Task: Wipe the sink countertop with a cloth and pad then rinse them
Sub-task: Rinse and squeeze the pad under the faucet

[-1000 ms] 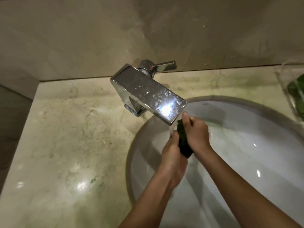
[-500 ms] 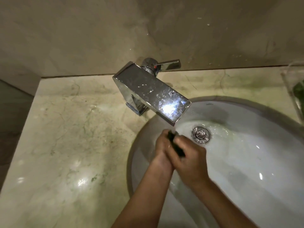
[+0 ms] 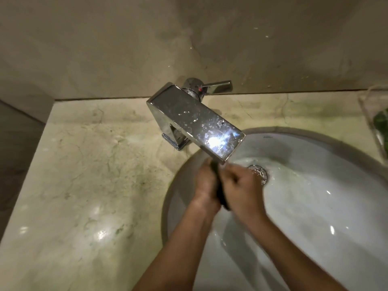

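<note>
Head view, looking straight down. Over the left part of a white sink basin (image 3: 315,217), just under the spout end of a chrome faucet (image 3: 195,122): left hand (image 3: 206,183) and right hand (image 3: 244,186), pressed together around a dark green pad (image 3: 222,197). Pad held edge-up between the two palms, upper end hidden behind the spout tip, lower end poking out near the wrists. Fingers (image 3: 232,175) of the right hand curled over the pad, gripping it. Left-hand fingers blurred but wrapped against the pad's other side, gripping too. Both hands smeared by motion blur. Just right of the right hand, a metal drain (image 3: 260,173) under rippling water. Behind the spout, a lever handle (image 3: 219,87) pointing right, with a small red mark at its base. Left of the basin, a glossy marbled counter (image 3: 94,175) with bright light glints. Behind, a beige wall (image 3: 126,49) flecked with pale specks. At the far right edge, on the counter, a clear container (image 3: 373,122) with something green inside, partly cut off.
</note>
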`<state>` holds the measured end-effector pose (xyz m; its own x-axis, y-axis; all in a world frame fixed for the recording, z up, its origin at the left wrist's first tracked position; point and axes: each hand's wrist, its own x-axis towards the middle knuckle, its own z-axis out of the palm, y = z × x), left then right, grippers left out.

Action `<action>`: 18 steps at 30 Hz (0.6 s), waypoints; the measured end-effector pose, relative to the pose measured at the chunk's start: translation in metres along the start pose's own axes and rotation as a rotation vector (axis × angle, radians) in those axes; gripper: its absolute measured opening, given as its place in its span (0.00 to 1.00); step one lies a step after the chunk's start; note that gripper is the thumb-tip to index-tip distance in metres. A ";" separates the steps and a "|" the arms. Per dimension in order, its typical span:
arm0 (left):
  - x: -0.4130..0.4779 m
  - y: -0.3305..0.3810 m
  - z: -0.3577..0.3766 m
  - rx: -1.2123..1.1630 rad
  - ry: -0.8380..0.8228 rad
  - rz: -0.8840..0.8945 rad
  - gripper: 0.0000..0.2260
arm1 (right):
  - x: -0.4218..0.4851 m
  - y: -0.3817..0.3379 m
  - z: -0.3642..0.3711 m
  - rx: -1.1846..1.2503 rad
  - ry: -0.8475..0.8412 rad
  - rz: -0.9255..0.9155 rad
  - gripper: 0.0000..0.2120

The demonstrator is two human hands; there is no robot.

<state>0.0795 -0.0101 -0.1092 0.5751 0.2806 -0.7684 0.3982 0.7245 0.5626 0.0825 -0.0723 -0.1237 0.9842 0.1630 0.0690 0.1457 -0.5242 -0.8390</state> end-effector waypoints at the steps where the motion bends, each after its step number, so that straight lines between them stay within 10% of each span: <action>1: -0.002 0.004 -0.002 -0.035 0.000 0.003 0.17 | -0.013 -0.003 0.000 -0.003 -0.041 -0.052 0.17; 7: -0.014 -0.033 -0.006 0.334 -0.073 0.121 0.14 | 0.045 0.015 -0.004 0.173 0.002 0.459 0.25; 11: 0.002 -0.032 -0.026 0.459 -0.012 0.425 0.11 | 0.014 0.006 -0.008 0.517 -0.117 0.437 0.20; 15: 0.003 -0.010 -0.023 0.045 -0.048 -0.038 0.11 | -0.028 -0.010 -0.010 0.778 -0.001 0.362 0.24; 18: 0.007 0.006 -0.018 -0.103 -0.080 -0.279 0.19 | -0.052 -0.017 -0.010 0.510 -0.022 0.129 0.18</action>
<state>0.0731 0.0079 -0.1163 0.5102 0.0143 -0.8599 0.4764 0.8278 0.2964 0.0299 -0.0799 -0.1076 0.9877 0.1449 -0.0586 -0.0491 -0.0681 -0.9965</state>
